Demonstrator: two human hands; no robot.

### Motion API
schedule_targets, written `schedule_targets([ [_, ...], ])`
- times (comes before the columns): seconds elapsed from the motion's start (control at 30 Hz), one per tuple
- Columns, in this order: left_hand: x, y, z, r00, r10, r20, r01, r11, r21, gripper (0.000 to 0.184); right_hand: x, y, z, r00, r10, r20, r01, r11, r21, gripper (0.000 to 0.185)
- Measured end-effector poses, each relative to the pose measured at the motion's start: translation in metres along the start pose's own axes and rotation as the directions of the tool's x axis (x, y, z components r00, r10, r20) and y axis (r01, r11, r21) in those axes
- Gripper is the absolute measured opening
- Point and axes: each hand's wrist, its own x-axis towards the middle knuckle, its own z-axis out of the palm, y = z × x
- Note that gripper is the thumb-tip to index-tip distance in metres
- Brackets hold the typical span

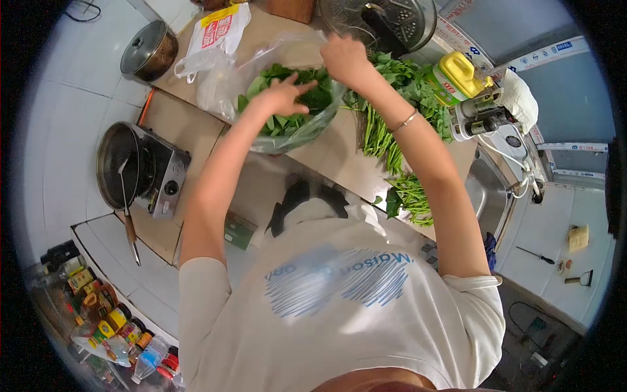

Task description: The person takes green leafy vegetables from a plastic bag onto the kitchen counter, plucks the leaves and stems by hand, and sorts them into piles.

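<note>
A clear plastic bag stands open on the counter with loose green leaves inside. My left hand is over the leaves in the bag's mouth, fingers spread, holding nothing that I can see. At the bag's upper right rim my right hand is closed, seemingly on the plastic; its fingertips are partly hidden and slightly blurred. Just right of the bag lies a heap of long-stemmed leafy greens, beneath my right forearm. A smaller bunch of green stems lies nearer to me.
A white shopping bag and a lidded pot are on the left. A wok with a ladle sits on a portable stove. On the right are a yellow-capped oil jug and a sink. A steamer-like metal pan stands behind.
</note>
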Motion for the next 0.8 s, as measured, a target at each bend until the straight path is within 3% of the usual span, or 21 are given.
schedule_targets([
  [0.07,-0.004,0.027,0.001,0.991,-0.048,0.124,0.043,0.998,0.048,0.082,0.008,0.009,0.008,0.979,0.016,0.204,-0.057,0.979,0.195,0.013],
  [0.1,-0.005,0.036,0.001,0.988,-0.073,0.134,0.063,0.995,0.077,0.087,0.006,0.016,0.007,0.997,-0.062,-0.051,0.072,0.971,0.229,0.015],
  [0.13,-0.006,0.042,0.003,0.984,-0.099,0.145,0.085,0.992,0.098,0.091,0.006,0.019,0.0,0.998,-0.052,-0.042,0.06,0.971,0.231,0.015],
  [0.2,0.01,0.035,0.02,0.978,-0.21,-0.011,0.21,0.971,0.117,0.097,0.006,0.018,-0.012,0.984,-0.13,-0.124,0.168,0.912,0.375,0.014],
  [0.23,0.012,0.038,0.009,0.96,-0.278,0.046,0.273,0.958,0.091,0.098,0.005,0.016,-0.021,0.986,-0.121,-0.113,0.154,0.915,0.374,0.014],
  [0.3,0.039,0.022,0.015,0.9,-0.403,0.165,0.397,0.915,0.068,0.11,0.0,0.01,-0.036,0.97,-0.187,0.155,0.111,0.907,0.406,0.022],
  [0.33,0.049,0.014,0.024,0.877,-0.445,0.182,0.444,0.895,0.052,0.116,-0.003,0.012,-0.034,0.97,-0.167,0.175,0.085,0.912,0.4,0.022],
  [0.47,0.053,0.009,0.03,0.888,-0.404,0.219,0.39,0.914,0.108,0.125,-0.008,0.029,-0.029,0.955,-0.169,0.244,0.068,0.925,0.375,0.026],
  [0.53,0.062,-0.006,0.035,0.924,-0.347,0.158,0.336,0.937,0.091,0.123,-0.01,0.053,-0.029,0.914,-0.405,0.023,0.311,0.736,0.601,0.032],
  [0.57,0.057,-0.006,0.026,0.952,-0.276,0.13,0.271,0.961,0.057,0.12,-0.012,0.068,-0.038,0.903,-0.421,-0.089,0.387,0.705,0.594,0.032],
  [0.6,0.038,0.007,0.003,0.98,-0.159,0.123,0.152,0.986,0.061,0.114,-0.009,0.082,-0.021,0.839,-0.356,-0.411,0.536,0.671,0.513,0.031],
  [0.67,0.007,0.019,-0.019,0.991,-0.136,-0.007,0.136,0.99,-0.026,0.103,-0.036,0.113,-0.089,0.96,-0.279,-0.018,0.171,0.532,0.829,0.034],
  [0.7,-0.005,0.019,-0.02,0.992,-0.126,0.0,0.126,0.992,-0.022,0.103,-0.053,0.125,-0.095,0.97,-0.224,0.095,0.029,0.493,0.869,0.035],
  [0.77,-0.026,0.017,-0.019,0.955,-0.023,-0.296,-0.006,0.995,-0.097,0.077,-0.088,0.143,-0.097,0.957,-0.068,0.281,-0.219,0.466,0.857,0.03],
  [0.8,-0.036,0.026,-0.02,0.957,-0.012,-0.29,-0.017,0.995,-0.097,0.077,-0.119,0.155,-0.046,0.942,0.057,0.33,-0.315,0.481,0.818,0.026],
])
